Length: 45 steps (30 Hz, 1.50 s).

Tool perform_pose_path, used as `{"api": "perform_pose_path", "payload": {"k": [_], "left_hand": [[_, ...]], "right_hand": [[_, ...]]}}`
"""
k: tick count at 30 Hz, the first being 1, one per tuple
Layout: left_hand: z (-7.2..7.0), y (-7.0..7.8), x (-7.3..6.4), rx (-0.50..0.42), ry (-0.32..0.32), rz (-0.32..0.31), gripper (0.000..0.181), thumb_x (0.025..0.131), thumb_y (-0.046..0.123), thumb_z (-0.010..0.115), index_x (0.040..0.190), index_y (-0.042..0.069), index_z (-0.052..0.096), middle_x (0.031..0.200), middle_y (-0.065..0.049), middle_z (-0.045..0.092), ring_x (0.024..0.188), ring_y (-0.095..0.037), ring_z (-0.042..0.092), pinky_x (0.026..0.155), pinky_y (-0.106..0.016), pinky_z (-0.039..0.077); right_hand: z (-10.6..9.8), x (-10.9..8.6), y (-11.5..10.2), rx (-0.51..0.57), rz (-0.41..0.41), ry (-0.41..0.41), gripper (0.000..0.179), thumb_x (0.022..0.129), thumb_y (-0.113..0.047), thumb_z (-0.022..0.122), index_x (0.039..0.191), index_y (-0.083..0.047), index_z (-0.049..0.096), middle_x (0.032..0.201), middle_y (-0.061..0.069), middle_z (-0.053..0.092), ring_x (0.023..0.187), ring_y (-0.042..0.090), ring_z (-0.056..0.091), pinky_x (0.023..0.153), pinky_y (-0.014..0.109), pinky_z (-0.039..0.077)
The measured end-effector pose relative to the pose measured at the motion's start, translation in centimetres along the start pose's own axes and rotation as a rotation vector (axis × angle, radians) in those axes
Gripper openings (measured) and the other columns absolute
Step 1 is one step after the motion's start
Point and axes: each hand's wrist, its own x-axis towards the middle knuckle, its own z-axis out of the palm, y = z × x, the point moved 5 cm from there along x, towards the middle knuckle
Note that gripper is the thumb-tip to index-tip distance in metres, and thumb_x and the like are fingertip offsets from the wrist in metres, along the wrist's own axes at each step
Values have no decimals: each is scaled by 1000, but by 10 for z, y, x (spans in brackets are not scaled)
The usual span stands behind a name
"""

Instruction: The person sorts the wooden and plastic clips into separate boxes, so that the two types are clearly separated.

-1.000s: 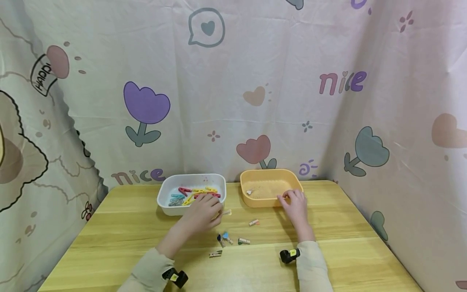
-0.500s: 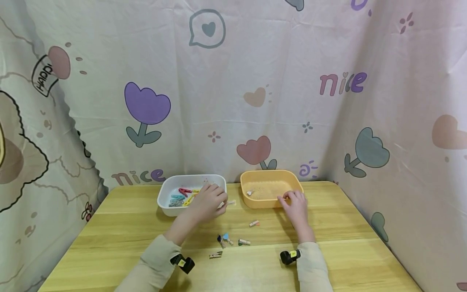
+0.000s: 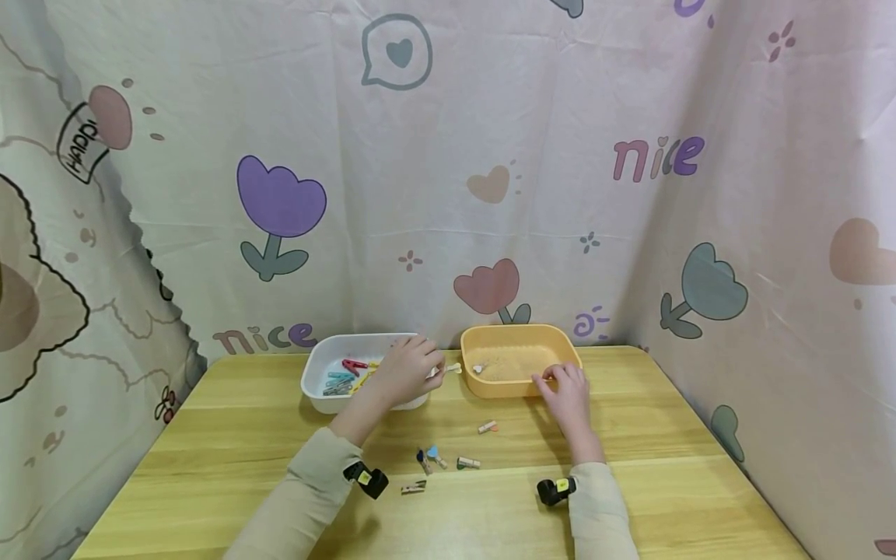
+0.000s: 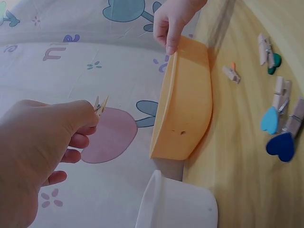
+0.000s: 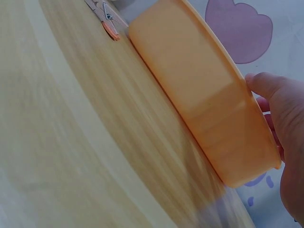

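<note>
My left hand pinches a small wooden clothespin between thumb and forefinger. Its pale yellow end sticks out to the right, above the gap between two bins. At the front rim of the orange bin, the thumb and fingers of my right hand grip the edge near the right corner. A small clothespin with a whitish top lies inside that bin at the left. Partly behind my left hand stands the white bin, holding red, yellow, teal and grey clothespins.
Several small wooden clothespins lie loose on the wooden table: one with an orange tip, one with a light blue heart, one with a dark blue heart, and others with green. A patterned curtain hangs behind the bins.
My left hand has risen and moved right, from the white bin's front edge toward the orange bin, carrying the clothespin. The right hand has kept its hold on the orange bin's rim.
</note>
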Motion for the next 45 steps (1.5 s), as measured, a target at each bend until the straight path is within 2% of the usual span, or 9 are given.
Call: {"api": "perform_pose_path", "payload": {"k": [10,16,23,37,45], "left_hand": [[4,-8,16,-70,33,-39,8,85,23,70,80,18,65,81,4,63,80,-17,57,71,-36,46],[10,-10,26,-113,-34,-101,9,89,27,67,83,20,65,83,5,63,78,-16,54,70,-34,42],[25,-13,39,-156,-116,-186,13,94,31,61,85,21,63,85,7,60,83,-14,53,77,-35,43],[48,-18,56,-219,-157,-348,16,95,35,59,94,22,68,94,8,64,95,-14,56,83,-36,44],[58,-20,65,-236,-193,-411,20,96,37,57,97,21,68,100,5,66,101,-18,57,87,-40,45]], "right_hand": [[-1,0,-1,0,-18,19,24,85,-24,75,81,-4,62,89,15,57,91,35,50,88,48,36],[-1,0,-2,0,-9,3,24,85,-25,74,82,-5,62,90,15,57,92,35,50,88,48,36],[1,3,1,-3,10,-24,25,86,-26,74,83,-5,62,92,14,57,95,35,49,91,48,35],[3,5,4,14,2,-12,24,85,-25,75,82,-6,61,90,14,56,92,35,49,91,49,34],[3,4,3,14,-3,-10,24,84,-25,75,81,-6,61,90,14,56,92,35,49,90,49,34]]}}
